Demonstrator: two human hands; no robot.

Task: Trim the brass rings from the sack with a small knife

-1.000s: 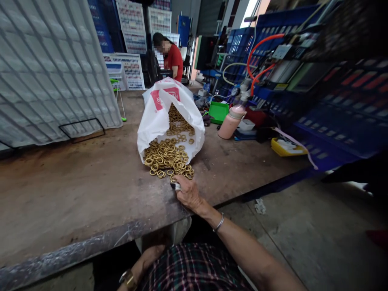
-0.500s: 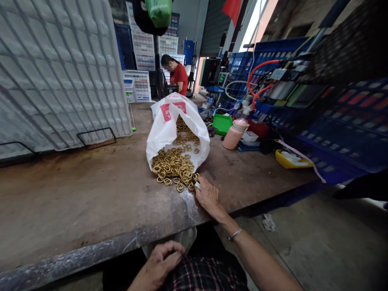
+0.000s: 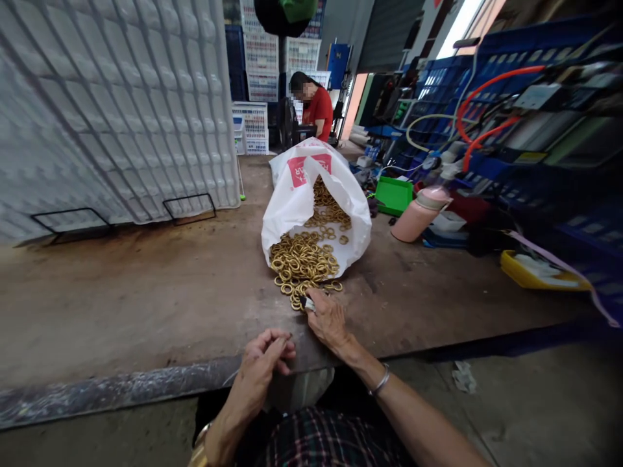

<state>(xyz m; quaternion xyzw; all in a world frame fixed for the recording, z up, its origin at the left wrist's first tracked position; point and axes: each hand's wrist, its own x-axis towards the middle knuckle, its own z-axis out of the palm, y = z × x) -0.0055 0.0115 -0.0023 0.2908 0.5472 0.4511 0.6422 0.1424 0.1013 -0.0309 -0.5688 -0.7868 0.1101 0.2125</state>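
A white plastic bag with red print lies on its side, mouth toward me. Gold-coloured metal rings spill out of it onto the table in a heap. At the heap's near edge, my right hand has its fingers bent down by the rings. A small white-and-black piece shows at its thumb and fingertips; whether it is held or wrapped on a finger is unclear. My left hand is over the table's front edge, closed with thumb against fingers. What it pinches, if anything, is too small to name.
A pink bottle, a green tray and a yellow tray stand to the right. White ribbed panels stand upright on the left. Beyond the bag, a person in red works. Blue crates and orange tubing fill the right side.
My left hand has risen from my lap to the table edge, nearer my right hand. The right hand has shifted slightly along the heap's near edge. The view has turned left.
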